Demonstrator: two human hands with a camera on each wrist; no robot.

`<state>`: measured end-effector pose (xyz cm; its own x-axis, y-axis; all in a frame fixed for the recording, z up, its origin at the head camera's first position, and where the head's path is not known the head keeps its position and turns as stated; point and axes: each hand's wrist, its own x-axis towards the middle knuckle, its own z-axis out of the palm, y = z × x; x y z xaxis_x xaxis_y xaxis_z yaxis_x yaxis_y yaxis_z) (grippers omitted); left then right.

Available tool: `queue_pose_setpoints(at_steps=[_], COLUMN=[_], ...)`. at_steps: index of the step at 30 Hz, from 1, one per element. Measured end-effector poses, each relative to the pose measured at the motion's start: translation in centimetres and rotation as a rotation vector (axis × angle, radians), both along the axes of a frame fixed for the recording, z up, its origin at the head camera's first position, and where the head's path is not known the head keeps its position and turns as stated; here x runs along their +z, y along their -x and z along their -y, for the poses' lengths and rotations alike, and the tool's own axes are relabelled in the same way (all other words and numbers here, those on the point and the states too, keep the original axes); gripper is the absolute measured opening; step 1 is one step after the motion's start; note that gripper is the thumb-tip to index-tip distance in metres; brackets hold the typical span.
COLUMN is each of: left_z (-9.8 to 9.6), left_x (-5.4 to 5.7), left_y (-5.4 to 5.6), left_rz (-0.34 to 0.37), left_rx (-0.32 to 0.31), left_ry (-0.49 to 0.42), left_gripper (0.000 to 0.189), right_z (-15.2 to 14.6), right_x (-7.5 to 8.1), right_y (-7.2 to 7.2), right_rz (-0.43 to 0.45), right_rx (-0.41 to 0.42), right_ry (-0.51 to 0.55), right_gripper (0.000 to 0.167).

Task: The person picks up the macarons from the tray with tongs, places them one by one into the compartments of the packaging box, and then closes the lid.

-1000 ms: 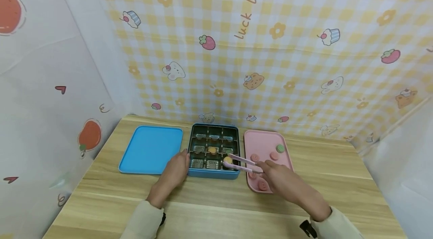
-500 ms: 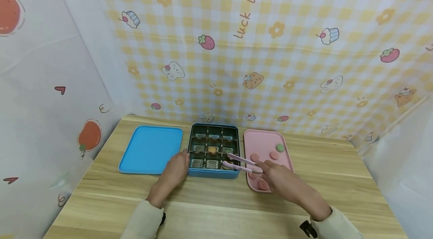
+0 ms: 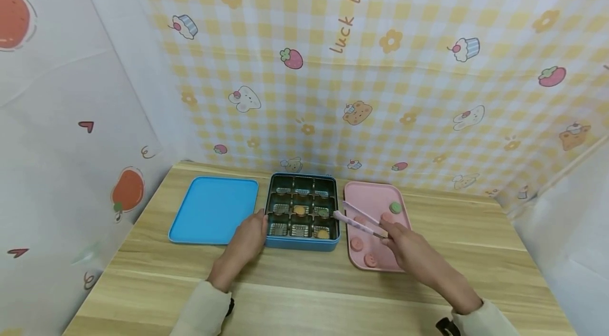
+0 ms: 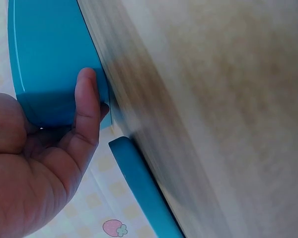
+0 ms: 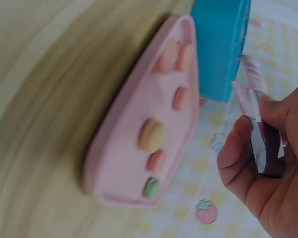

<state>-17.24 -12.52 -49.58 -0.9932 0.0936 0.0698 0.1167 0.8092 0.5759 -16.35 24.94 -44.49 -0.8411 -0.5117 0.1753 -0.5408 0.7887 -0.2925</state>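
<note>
A blue box (image 3: 302,244) with a dark divided insert stands mid-table. A yellow macaron (image 3: 299,211) lies in its centre compartment and another yellow macaron (image 3: 322,234) in the front right one. My left hand (image 3: 249,235) holds the box's front left corner; in the left wrist view one finger (image 4: 88,101) lies along the blue wall. My right hand (image 3: 416,251) grips pink-tipped tongs (image 3: 358,226), their arms spread with nothing between the tips, above the gap between box and tray. On the pink tray (image 3: 366,193) are several pink macarons (image 3: 370,260), a green macaron (image 3: 395,207) and a yellow macaron (image 5: 151,136).
A flat blue lid (image 3: 214,209) lies on the wooden table (image 3: 285,294) left of the box. Behind everything hangs a yellow checked cloth (image 3: 323,130), close to the back edges of box and tray. A white cloth (image 3: 85,177) borders the left side.
The tongs lowered a yellow macaron into the front right compartment and let it go. My right hand then moved right and back with the tongs spread. The left hand stayed put.
</note>
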Motion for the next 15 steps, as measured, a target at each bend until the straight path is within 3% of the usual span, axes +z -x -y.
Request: queue_pose_setpoints(at_steps=[5,15], left_z=[0.0,0.1], left_x=[0.1,0.2], left_y=[0.0,-0.2], left_rz=[0.006,0.019], left_rx=[-0.001,-0.008], left_ry=[0.003,-0.009], left_gripper=[0.039,0.042], right_z=[-1.6,-3.7], right_x=[-0.8,-2.3], right_y=[-0.1,-0.2], right_rz=[-0.021,-0.038], right_rx=[-0.025,-0.057], right_ry=[0.009,-0.005], right_gripper=[0.049,0.037])
